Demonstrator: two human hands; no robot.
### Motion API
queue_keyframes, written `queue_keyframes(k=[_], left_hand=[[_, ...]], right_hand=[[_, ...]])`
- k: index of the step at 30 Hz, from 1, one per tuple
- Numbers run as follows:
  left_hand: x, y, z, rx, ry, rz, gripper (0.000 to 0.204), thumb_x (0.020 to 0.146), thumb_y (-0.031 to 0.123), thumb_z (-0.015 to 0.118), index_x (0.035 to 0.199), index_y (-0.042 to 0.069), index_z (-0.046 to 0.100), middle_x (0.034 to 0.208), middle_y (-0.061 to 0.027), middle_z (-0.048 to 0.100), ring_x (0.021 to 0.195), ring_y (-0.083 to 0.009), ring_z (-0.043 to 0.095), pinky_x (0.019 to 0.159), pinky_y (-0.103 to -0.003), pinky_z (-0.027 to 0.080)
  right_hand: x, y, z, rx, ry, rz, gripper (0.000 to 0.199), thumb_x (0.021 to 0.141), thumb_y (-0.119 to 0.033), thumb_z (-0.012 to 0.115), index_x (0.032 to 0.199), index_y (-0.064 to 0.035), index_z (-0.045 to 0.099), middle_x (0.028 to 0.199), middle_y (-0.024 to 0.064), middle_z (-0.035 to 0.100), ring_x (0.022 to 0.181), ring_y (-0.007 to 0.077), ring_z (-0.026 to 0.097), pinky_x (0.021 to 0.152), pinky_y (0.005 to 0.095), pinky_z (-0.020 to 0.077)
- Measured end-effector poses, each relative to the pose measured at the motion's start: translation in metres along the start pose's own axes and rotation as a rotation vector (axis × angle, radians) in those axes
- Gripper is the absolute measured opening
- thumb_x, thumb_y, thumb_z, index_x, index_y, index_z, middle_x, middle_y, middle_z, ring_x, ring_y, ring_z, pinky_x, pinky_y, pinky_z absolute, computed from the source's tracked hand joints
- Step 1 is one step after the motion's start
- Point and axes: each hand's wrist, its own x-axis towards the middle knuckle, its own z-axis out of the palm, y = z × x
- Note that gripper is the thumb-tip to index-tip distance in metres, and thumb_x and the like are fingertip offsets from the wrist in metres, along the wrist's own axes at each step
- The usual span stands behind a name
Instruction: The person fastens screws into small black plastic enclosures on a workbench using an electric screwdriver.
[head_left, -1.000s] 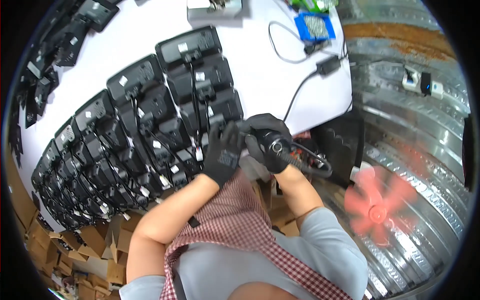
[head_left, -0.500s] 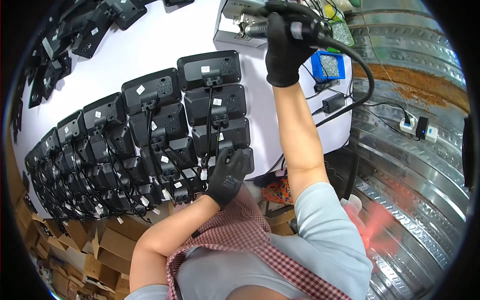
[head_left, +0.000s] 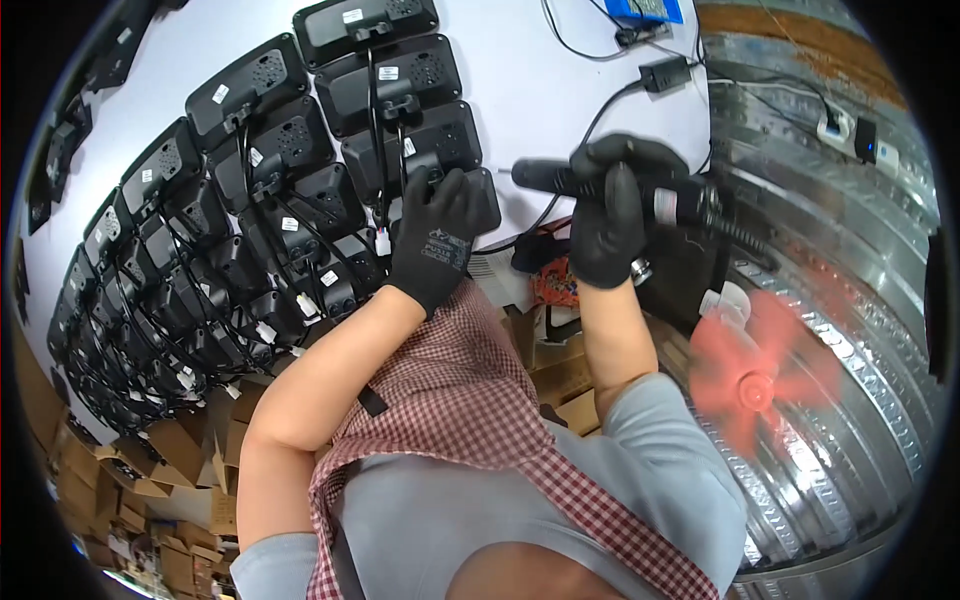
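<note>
Cardboard boxes (head_left: 110,480) pile up at the far left, below the white table (head_left: 530,75). Across the table run rows of black units (head_left: 250,230), backs up, each with a white sticker and a thin cable trailing over its neighbours. The left hand (head_left: 435,235), in a black glove, lies flat with fingers spread on the nearest unit (head_left: 470,195) at the table's front edge, pressing it down rather than gripping it. Just to the right, the gloved right hand (head_left: 608,210) is closed around a black driver (head_left: 620,190), held level with its tip pointing left at that unit, a coiled cord (head_left: 745,235) running off its back end. Further right a red fan (head_left: 755,375) spins beside a ribbed metal wall (head_left: 860,300).

The risks, as I see it: the unit sits close to the edge and could slide off if the palm eases; the tip could skid across the plastic back; and the loose cables nearby could snag the driver
</note>
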Motion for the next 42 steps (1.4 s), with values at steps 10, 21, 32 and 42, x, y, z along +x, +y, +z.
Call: queue_keyframes(k=[10, 21, 32, 42], left_hand=[[-0.003, -0.002, 0.001, -0.085, 0.004, 0.033, 0.048, 0.088, 0.02, 0.056, 0.13, -0.001, 0.063, 0.13, -0.0164, 0.066, 0.133, -0.0307, 0.054, 0.116, -0.06, 0.03], [-0.003, -0.004, -0.007, -0.059, -0.108, 0.034, 0.049, 0.094, 0.021, 0.053, 0.138, 0.002, 0.06, 0.134, -0.0121, 0.066, 0.14, -0.0246, 0.048, 0.121, -0.055, 0.024], [0.001, -0.003, 0.001, -0.108, -0.052, 0.002, 0.051, 0.084, 0.021, 0.064, 0.131, 0.001, 0.063, 0.13, -0.0145, 0.067, 0.136, -0.0272, 0.053, 0.117, -0.058, 0.03], [-0.001, -0.002, 0.001, -0.099, -0.074, 0.011, 0.073, 0.073, 0.026, 0.078, 0.138, 0.001, 0.057, 0.137, -0.0145, 0.064, 0.139, -0.0284, 0.05, 0.12, -0.057, 0.026]], right_hand=[[0.077, 0.009, 0.053, 0.121, 0.142, -0.395, 0.027, 0.094, -0.012, 0.063, 0.12, -0.0064, 0.056, 0.1, 0.0147, 0.069, 0.081, 0.0234, 0.069, 0.083, 0.0397, 0.0579], [0.125, 0.007, 0.066, 0.206, -0.018, -0.343, 0.032, 0.094, -0.015, 0.069, 0.121, -0.0041, 0.055, 0.1, 0.0136, 0.069, 0.081, 0.023, 0.068, 0.078, 0.0373, 0.059], [-0.068, -0.013, -0.027, -0.218, 0.101, -0.096, 0.035, 0.096, -0.019, 0.071, 0.123, -0.0074, 0.051, 0.104, 0.0133, 0.064, 0.087, 0.021, 0.063, 0.082, 0.0373, 0.0558], [-0.094, 0.01, -0.034, -0.155, 0.06, -0.196, 0.036, 0.098, -0.003, 0.062, 0.13, -0.0076, 0.047, 0.103, 0.0146, 0.067, 0.089, 0.018, 0.065, 0.085, 0.0363, 0.0565]])
